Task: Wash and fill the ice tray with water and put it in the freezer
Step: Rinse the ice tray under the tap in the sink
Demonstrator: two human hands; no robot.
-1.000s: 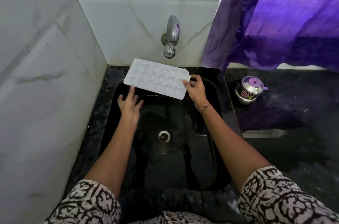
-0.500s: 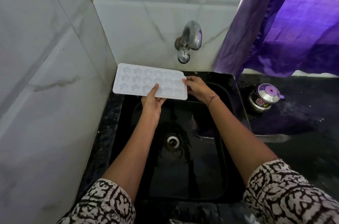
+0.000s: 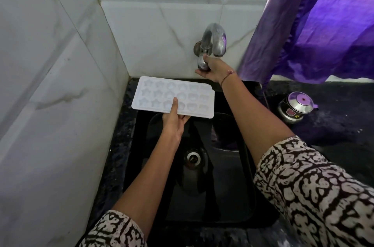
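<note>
Tray (image 3: pixel 188 94): likely light, stiff, slippery wet | left hand (image 3: pixel 174 123) pinches near rim, thumb atop | right hand (image 3: pixel 212 68) curled round tap (image 3: pixel 214 38)

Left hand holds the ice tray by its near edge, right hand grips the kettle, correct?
No. In the head view the right hand grips the tap handle, not the kettle. The left hand does hold the ice tray by its near edge.

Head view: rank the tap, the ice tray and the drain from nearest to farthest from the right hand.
From the right hand:
1. tap: in its grip, at the back.
2. ice tray: just below and to its left, over the back edge of the sink.
3. drain: farthest, down in the sink bottom.
</note>
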